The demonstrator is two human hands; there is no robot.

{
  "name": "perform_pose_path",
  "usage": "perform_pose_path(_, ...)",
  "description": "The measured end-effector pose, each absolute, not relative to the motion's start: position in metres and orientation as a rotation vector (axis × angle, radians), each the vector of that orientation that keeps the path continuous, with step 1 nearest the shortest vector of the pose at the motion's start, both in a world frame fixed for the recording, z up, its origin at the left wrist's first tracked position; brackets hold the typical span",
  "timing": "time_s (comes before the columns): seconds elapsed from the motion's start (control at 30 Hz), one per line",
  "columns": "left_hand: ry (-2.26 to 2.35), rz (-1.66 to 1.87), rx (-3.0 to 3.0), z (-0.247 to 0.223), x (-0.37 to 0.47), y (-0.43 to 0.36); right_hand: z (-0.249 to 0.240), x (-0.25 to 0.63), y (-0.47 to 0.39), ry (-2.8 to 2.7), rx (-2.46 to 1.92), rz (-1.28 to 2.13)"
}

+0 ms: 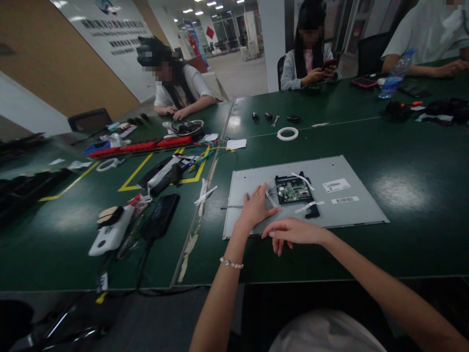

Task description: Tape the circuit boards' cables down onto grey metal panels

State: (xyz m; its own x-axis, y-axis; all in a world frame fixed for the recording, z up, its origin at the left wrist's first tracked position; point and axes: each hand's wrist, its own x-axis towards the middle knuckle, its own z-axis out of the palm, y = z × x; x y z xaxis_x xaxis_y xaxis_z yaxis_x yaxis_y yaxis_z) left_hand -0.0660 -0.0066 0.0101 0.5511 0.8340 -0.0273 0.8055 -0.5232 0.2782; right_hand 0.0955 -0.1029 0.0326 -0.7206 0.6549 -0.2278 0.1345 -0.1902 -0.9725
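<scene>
A flat grey metal panel [351,190] lies on the green table, with a green circuit board [293,189] in a black frame mounted on it. White tape strips [309,206] cross the frame and its edges. My left hand [255,209] rests on the panel's left part, fingers spread, beside a strip of tape and a thin cable left of the board. Over the panel's front edge hovers my right hand [293,231], its fingers loosely bent and apart, holding nothing that I can see. Part of the panel is hidden under both hands.
A roll of white tape [287,133] and a small wrench [275,121] lie behind the panel. To the left are a black phone-like device [161,215], a white device [112,232] and a red power strip [146,145]. Several people sit across the table; a water bottle [396,76] stands at right.
</scene>
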Motion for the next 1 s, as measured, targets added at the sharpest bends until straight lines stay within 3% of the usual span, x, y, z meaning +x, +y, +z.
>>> perform_pose_path(0.1, 1.383, 0.166, 2.536, 0.013, -0.065, -0.009, 0.038, 0.117, -0.112, -1.665, -1.006, 1.683)
perform_pose_path(0.2, 1.417, 0.221, 2.553, 0.021, -0.063, -0.015, 0.035, 0.157, -0.122, -1.713, -1.296, 1.123)
perform_pose_path(0.3, 1.432, 0.327, 2.545, 0.03, -0.067, -0.024, 0.023, 0.202, -0.134, -2.005, -1.509, 0.587)
perform_pose_path(0.37, 1.49, 0.427, 2.49, 0.034, -0.072, -0.035, 0.012, 0.225, -0.143, -2.211, -1.625, 0.418)
perform_pose_path(0.63, 1.597, 0.809, 2.314, 0.025, -0.104, -0.104, -0.018, 0.243, -0.157, -2.395, -1.791, 0.184)
perform_pose_path(1.0, 1.764, 0.992, 2.079, 0.007, -0.119, -0.142, -0.041, 0.253, -0.173, -2.276, -2.039, -0.004)
